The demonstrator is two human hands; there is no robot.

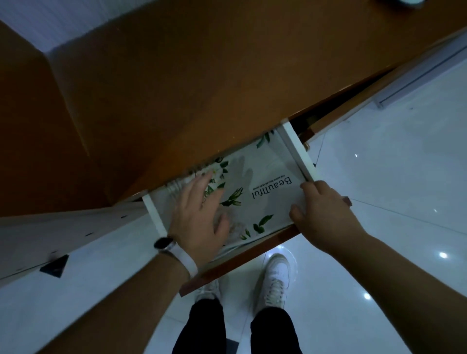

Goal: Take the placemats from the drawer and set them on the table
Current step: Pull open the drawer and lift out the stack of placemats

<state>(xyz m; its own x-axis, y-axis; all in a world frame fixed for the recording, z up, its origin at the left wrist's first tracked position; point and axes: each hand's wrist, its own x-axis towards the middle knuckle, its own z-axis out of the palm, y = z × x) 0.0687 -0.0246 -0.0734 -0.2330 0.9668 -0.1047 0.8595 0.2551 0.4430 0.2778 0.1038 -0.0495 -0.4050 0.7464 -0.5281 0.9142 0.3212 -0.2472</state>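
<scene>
Retrieval step: left hand (199, 209) flat on placemats (265, 192) in open drawer (295, 149), right hand (326, 214) gripping drawer corner; next, likely pinching and lifting the stack.

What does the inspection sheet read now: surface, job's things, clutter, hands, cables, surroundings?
Surface: brown table top, a pale object cut off at its far edge.
Job's things: floral placemat lies in the open drawer; more edges show beneath it.
Clutter: nothing seen.
Hands: left hand flat on the placemat; right hand grips the drawer's front corner.
Cables: nothing seen.
Surroundings: glossy white floor, white shoes, a watch on the left wrist.
</scene>
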